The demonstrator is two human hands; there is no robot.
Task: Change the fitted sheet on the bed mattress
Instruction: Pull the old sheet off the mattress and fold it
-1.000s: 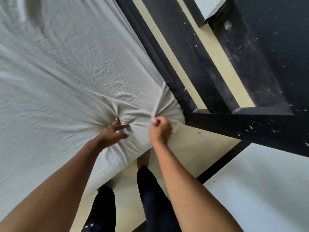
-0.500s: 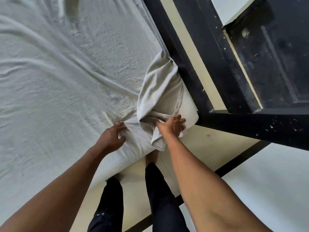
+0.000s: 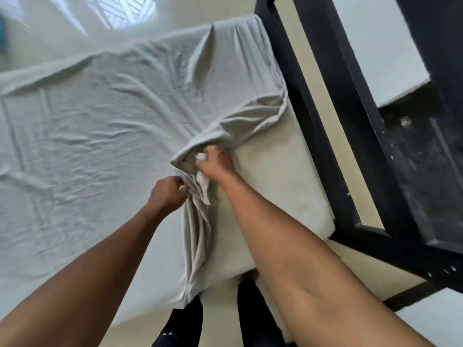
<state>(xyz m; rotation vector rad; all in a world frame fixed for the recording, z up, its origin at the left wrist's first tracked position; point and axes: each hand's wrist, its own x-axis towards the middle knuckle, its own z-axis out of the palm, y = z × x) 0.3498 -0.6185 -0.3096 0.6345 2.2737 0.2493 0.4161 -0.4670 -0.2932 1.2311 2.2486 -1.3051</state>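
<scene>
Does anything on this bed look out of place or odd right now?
Yes. The fitted sheet is peeled off the near right corner, bunched in the left hand and right hand, baring the mattress.

a black bed frame [image 3: 308,101] runs along the right side, its rail meeting a black crossbar [image 3: 400,249] near the lower right. a strip of cream floor [image 3: 323,71] shows between the dark rails. past the frame lies a dark speckled surface [image 3: 421,171], with a white panel [image 3: 375,46] above it and another white panel [image 3: 431,321] at the bottom right. a bright patch of window light [image 3: 125,8] falls on the floor at the top. a blurred teal thing [image 3: 2,33] sits at the left edge. black trousers [image 3: 180,326] stand at the bottom.
</scene>
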